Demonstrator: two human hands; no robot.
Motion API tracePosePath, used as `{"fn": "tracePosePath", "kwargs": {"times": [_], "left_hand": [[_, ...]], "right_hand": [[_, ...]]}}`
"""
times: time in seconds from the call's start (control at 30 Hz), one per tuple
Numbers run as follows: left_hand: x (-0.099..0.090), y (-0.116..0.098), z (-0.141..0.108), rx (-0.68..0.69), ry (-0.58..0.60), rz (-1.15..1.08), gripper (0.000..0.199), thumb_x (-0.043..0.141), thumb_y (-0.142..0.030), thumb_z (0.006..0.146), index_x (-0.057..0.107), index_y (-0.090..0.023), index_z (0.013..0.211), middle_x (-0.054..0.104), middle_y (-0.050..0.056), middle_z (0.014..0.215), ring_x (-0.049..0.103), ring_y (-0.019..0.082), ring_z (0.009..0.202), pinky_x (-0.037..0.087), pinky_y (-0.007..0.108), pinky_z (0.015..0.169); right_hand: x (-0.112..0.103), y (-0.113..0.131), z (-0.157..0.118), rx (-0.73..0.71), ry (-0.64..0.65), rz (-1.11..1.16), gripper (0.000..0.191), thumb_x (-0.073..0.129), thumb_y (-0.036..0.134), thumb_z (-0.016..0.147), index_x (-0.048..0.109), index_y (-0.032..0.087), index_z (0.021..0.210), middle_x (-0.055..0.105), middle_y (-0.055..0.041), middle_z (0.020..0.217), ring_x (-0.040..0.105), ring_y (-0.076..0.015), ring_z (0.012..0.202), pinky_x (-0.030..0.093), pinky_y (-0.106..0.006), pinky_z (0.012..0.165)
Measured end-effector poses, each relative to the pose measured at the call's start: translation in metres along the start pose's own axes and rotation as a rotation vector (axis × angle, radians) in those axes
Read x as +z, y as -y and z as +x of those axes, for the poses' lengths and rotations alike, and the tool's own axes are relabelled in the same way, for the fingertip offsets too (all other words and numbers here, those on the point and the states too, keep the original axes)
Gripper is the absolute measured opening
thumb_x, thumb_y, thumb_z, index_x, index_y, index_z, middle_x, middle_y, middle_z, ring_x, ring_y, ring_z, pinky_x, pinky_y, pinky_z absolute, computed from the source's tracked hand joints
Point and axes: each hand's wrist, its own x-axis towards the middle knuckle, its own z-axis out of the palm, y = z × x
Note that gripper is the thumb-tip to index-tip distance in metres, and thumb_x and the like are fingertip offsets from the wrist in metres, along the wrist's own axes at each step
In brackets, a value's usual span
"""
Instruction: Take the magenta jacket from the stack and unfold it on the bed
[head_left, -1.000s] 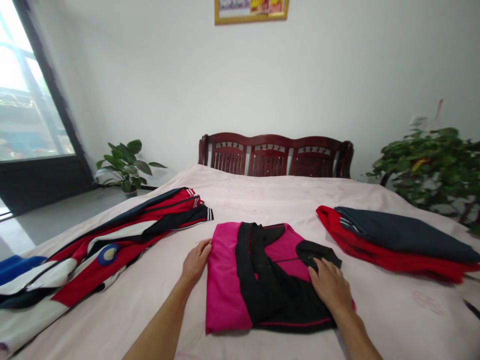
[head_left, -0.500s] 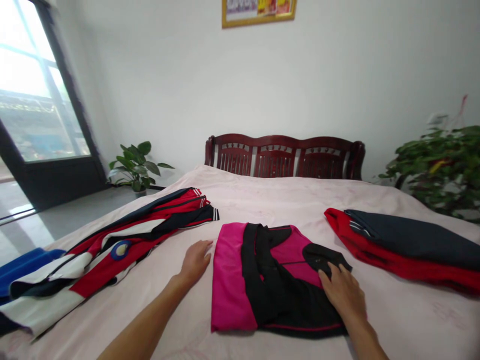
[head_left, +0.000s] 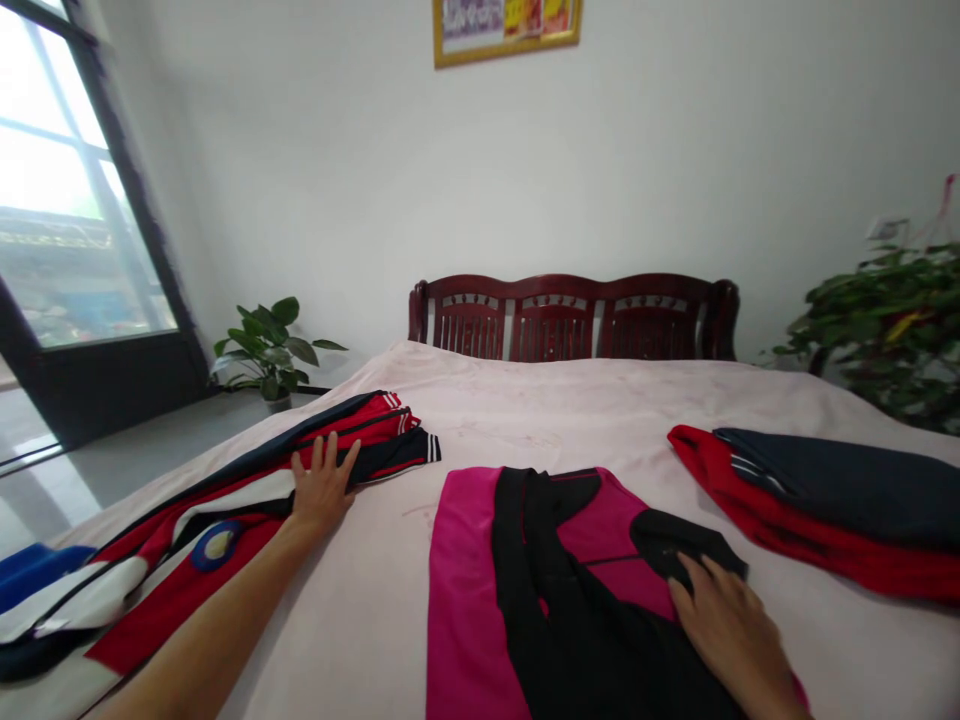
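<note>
My left hand (head_left: 322, 487) rests, fingers spread, on a long red, white and navy garment (head_left: 262, 493) with striped cuffs. A round blue thing with a cream centre (head_left: 216, 546) shows on that garment; whether it is a badge or a loose object I cannot tell. In front of me lies a folded pink and black garment (head_left: 469, 580), its lower part cut off by the frame edge. On its right black part my right hand (head_left: 731, 625) lies with fingers loosely bent and apart.
Folded red and navy clothes (head_left: 832, 500) lie at the right on the pale pink bed sheet (head_left: 525, 420). Blue cloth (head_left: 41, 575) sits at the far left. Behind are a dark wooden bench back (head_left: 555, 315) and potted plants (head_left: 274, 345) on both sides.
My left hand has moved left from beside the pink and black garment onto the red, white and navy one. My right hand stays on the black part. The view has shifted slightly.
</note>
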Motion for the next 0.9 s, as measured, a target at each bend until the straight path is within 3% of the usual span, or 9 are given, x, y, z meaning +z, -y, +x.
{"fn": "tracePosePath", "kwargs": {"times": [0.13, 0.3, 0.43, 0.63, 0.73, 0.83, 0.9], "left_hand": [[0.011, 0.006, 0.023, -0.043, 0.059, 0.065, 0.087, 0.07, -0.024, 0.076, 0.031, -0.026, 0.155, 0.029, 0.024, 0.158, 0.035, 0.041, 0.138, 0.027, 0.06, 0.106], [0.02, 0.012, 0.051, -0.072, 0.155, 0.016, 0.054, 0.056, -0.027, 0.084, 0.052, -0.018, 0.137, 0.057, 0.021, 0.127, 0.056, 0.037, 0.111, 0.043, 0.046, 0.089], [0.01, 0.021, 0.087, -0.185, 0.143, -0.099, 0.043, 0.048, -0.037, 0.092, 0.058, -0.015, 0.127, 0.061, 0.017, 0.117, 0.059, 0.035, 0.103, 0.047, 0.044, 0.083], [-0.007, 0.029, 0.15, -0.316, 0.024, -0.116, 0.052, 0.034, -0.042, 0.1, 0.045, -0.007, 0.137, 0.059, 0.014, 0.123, 0.057, 0.036, 0.108, 0.046, 0.052, 0.084], [0.012, 0.012, 0.148, -0.189, 0.054, -0.121, 0.06, 0.047, -0.041, 0.095, 0.04, -0.008, 0.144, 0.056, 0.018, 0.133, 0.054, 0.039, 0.117, 0.042, 0.054, 0.092], [0.04, -0.016, 0.124, -0.001, 0.194, -0.114, 0.075, 0.064, -0.039, 0.082, 0.041, -0.011, 0.148, 0.046, 0.023, 0.148, 0.043, 0.041, 0.134, 0.032, 0.053, 0.107], [0.052, -0.032, 0.106, 0.042, 0.235, -0.087, 0.078, 0.065, -0.037, 0.08, 0.041, -0.012, 0.149, 0.035, 0.025, 0.156, 0.031, 0.04, 0.144, 0.023, 0.052, 0.113]], "right_hand": [[0.008, -0.008, 0.0, -0.06, -0.063, 0.017, 0.05, 0.042, 0.038, 0.087, 0.063, 0.02, 0.127, 0.059, -0.0147, 0.136, 0.053, -0.0355, 0.126, 0.046, -0.052, 0.099], [0.01, -0.013, 0.0, -0.095, -0.062, -0.005, 0.05, 0.04, 0.04, 0.086, 0.064, 0.023, 0.127, 0.061, -0.0124, 0.135, 0.054, -0.0346, 0.126, 0.048, -0.052, 0.097], [0.011, -0.014, 0.0, -0.095, -0.058, -0.027, 0.055, 0.036, 0.043, 0.088, 0.063, 0.02, 0.13, 0.06, -0.0128, 0.137, 0.054, -0.0349, 0.126, 0.049, -0.051, 0.097], [0.016, -0.014, -0.001, -0.079, -0.078, -0.028, 0.057, 0.035, 0.047, 0.087, 0.064, 0.021, 0.13, 0.059, -0.0128, 0.137, 0.053, -0.0364, 0.125, 0.047, -0.053, 0.1], [0.015, -0.013, -0.001, -0.078, -0.066, -0.016, 0.057, 0.035, 0.047, 0.088, 0.063, 0.021, 0.13, 0.059, -0.012, 0.137, 0.053, -0.0354, 0.126, 0.047, -0.052, 0.1], [0.01, -0.01, -0.001, -0.068, -0.043, -0.022, 0.056, 0.034, 0.046, 0.09, 0.063, 0.021, 0.131, 0.058, -0.0111, 0.138, 0.051, -0.035, 0.127, 0.046, -0.051, 0.101], [0.005, -0.007, -0.001, -0.05, -0.02, -0.03, 0.055, 0.034, 0.044, 0.091, 0.062, 0.021, 0.132, 0.058, -0.0102, 0.139, 0.051, -0.0349, 0.128, 0.046, -0.05, 0.101]]}}
